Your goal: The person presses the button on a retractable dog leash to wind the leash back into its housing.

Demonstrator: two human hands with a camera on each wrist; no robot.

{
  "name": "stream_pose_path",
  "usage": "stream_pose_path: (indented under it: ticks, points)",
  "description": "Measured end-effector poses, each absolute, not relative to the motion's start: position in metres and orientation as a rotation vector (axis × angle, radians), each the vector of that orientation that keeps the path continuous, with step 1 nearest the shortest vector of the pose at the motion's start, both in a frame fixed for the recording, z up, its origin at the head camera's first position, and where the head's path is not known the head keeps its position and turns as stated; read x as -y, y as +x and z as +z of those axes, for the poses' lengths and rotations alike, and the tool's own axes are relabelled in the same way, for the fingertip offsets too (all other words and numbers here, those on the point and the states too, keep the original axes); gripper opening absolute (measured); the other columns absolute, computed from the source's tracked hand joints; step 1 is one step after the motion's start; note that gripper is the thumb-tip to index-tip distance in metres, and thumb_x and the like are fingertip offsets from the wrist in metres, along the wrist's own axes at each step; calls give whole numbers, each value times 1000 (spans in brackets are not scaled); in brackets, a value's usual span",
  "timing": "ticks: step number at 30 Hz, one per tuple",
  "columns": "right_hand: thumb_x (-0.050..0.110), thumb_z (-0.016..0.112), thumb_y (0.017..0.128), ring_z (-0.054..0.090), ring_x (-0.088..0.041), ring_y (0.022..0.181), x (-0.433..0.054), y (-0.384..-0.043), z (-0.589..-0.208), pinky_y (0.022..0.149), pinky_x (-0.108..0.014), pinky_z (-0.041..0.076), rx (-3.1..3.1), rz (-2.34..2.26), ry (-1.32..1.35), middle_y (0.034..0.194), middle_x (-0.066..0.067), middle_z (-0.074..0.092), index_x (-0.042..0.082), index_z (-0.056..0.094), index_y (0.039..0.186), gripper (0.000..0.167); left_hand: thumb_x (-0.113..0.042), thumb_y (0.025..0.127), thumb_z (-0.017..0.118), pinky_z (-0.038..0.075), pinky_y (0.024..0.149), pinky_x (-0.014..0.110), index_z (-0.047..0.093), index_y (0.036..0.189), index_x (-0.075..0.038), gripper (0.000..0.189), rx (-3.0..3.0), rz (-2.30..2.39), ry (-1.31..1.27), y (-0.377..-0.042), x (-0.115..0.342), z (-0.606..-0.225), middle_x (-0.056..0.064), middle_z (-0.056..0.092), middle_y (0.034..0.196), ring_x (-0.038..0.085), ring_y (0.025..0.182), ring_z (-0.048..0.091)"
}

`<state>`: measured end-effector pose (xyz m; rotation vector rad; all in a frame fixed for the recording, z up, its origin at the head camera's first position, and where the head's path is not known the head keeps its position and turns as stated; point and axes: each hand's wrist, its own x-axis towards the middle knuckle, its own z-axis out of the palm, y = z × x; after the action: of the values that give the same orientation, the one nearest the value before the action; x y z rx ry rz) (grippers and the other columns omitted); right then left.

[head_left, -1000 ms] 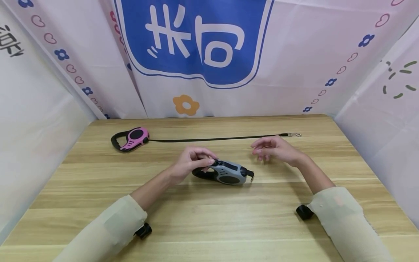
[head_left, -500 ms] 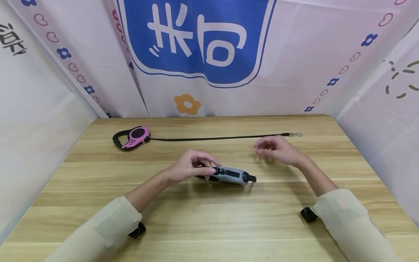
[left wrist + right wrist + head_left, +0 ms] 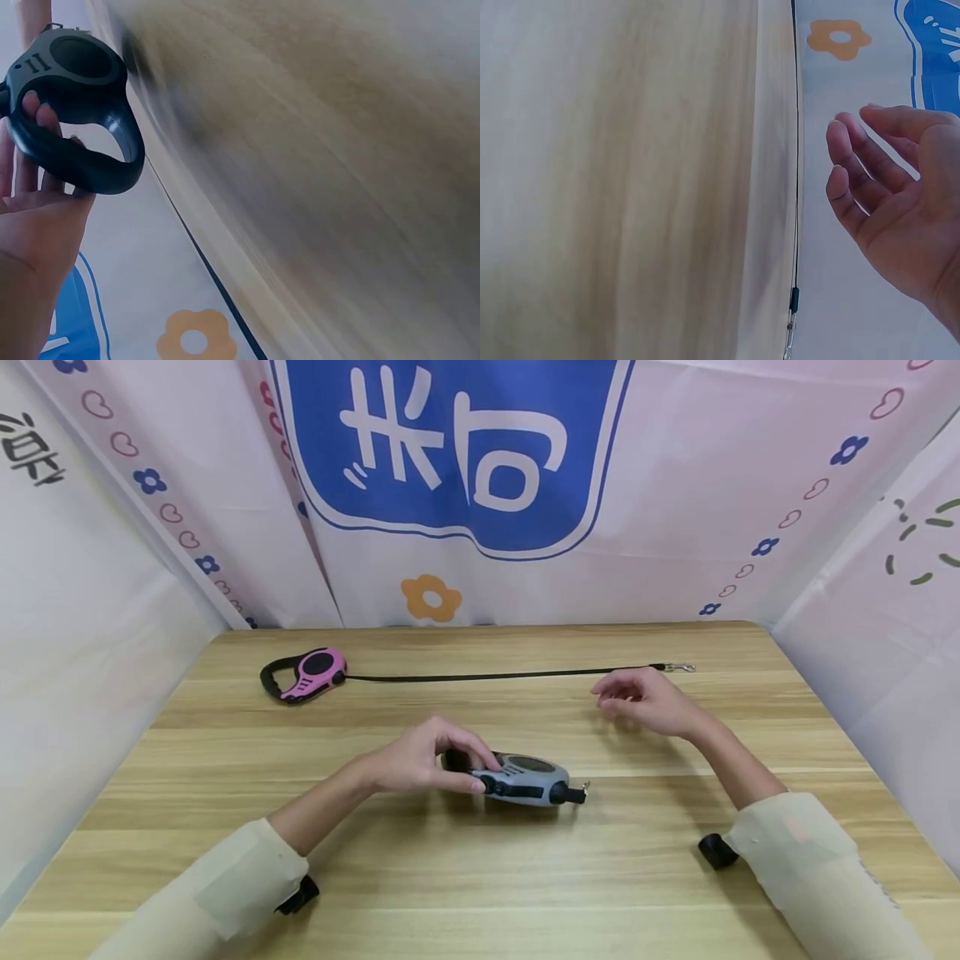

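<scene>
The back side is covered by a white fabric hanging, on which a large blue shield-shaped emblem with white characters is printed. Below it, an orange five-petalled flower is seen. The left side is closed by a white cloth wall. A pale wooden tabletop with striped grain is softly lit, and faint shadows are cast.

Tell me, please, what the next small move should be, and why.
Probably the right hand should reach for the strap end of the grey leash and pinch it. This hand holds nothing, while the left hand grips the leash and the end sticks out on the right hand's side. The pink leash lies with its strap drawn out, so the grey one may follow.
</scene>
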<state>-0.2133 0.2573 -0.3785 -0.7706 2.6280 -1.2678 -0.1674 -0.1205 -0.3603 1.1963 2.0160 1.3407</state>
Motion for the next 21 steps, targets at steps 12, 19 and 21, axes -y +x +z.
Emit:
stream_pose_path:
  ticks: [12,19,21]
  points:
    - [1,69,98,67,-29,83,-264,-215,-381,69,-25,51,-2666,-1261,-747,96,-17,73,-7,71,114,18,-14,89,83,54,86,29,74,119,-9,32,-2074,1107,1314,-161,119,-364,-8,72,97,7,92,65]
    - [2,70,97,66,-26,80,-269,-216,-381,67,-24,51,-2692,-1258,-730,95,-15,73,-6,71,114,19,-11,86,86,55,83,27,70,126,-8,43,-2063,1002,1301,-159,117,-365,-11,67,90,4,87,63]
    - [2,69,98,66,-25,80,-270,-217,-382,67,-24,50,-2692,-1255,-733,95,-15,72,-6,71,115,19,-10,85,86,55,82,26,70,127,-9,45,-2066,971,1296,-158,116,-366,-11,67,90,3,86,63]
